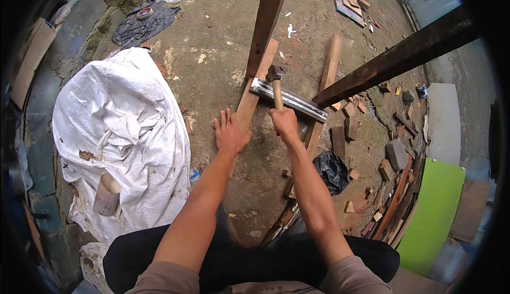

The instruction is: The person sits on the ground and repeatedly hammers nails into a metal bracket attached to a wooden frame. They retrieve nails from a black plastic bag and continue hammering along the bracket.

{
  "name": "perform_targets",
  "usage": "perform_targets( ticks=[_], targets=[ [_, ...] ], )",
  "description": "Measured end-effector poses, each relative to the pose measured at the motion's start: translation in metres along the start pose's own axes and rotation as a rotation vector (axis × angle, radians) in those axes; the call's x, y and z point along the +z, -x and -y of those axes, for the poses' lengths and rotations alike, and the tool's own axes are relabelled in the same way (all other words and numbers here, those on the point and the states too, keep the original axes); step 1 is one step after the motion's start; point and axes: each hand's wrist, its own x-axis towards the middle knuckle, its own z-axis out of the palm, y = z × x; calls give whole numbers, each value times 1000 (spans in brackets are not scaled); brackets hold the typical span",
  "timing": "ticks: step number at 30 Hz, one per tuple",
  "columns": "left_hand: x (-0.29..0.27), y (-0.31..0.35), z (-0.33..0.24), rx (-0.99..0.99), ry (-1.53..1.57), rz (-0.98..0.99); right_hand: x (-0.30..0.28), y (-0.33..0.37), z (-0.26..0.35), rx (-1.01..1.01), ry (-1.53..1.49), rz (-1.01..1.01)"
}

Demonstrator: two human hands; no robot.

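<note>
My right hand [283, 124] is wrapped round the wooden handle of a hammer [278, 93]. The hammer's dark head is over the left end of a silvery metal bar [303, 106]; whether they touch I cannot tell. That bar lies across two wooden planks, the left plank [246, 109] and the right plank [328, 73]. With fingers spread, my left hand [229, 134] presses flat on the left plank. A dark wooden post [267, 26] rises beside the bar's left end, and another dark post [393, 59] slants up from near its right end.
A large white sheet [127, 118] with a short tube [107, 194] covers ground on the left. Black plastic [333, 173] lies by the right plank. Wood offcuts, a grey block [396, 154] and a green panel [433, 214] are on the right. Tape [144, 13] sits far left.
</note>
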Motion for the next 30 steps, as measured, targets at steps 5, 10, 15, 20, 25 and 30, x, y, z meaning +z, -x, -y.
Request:
perform_targets(
  ticks=[5, 10, 15, 20, 25, 30],
  targets=[
    [-4, -5, -5, -21, -12, 19, -16, 21, -43, -57, 163, -8],
    [-5, -2, -7, -28, -11, 7, -51, 42, -76, -75, 422, 93],
    [5, 0, -10, 83, -121, -218, -150, 74, -56, -208, 912, 148],
    [18, -22, -12, 594, -114, -385, -258, 143, -42, -238, 1340, 62],
    [9, -33, -79, 833, -45, -409, -323, 200, -59, -55, 1424, -1],
    [48, -3, -198, 1109, 224, -156, -360, 224, -61, 203, 1415, 114]
  ],
)
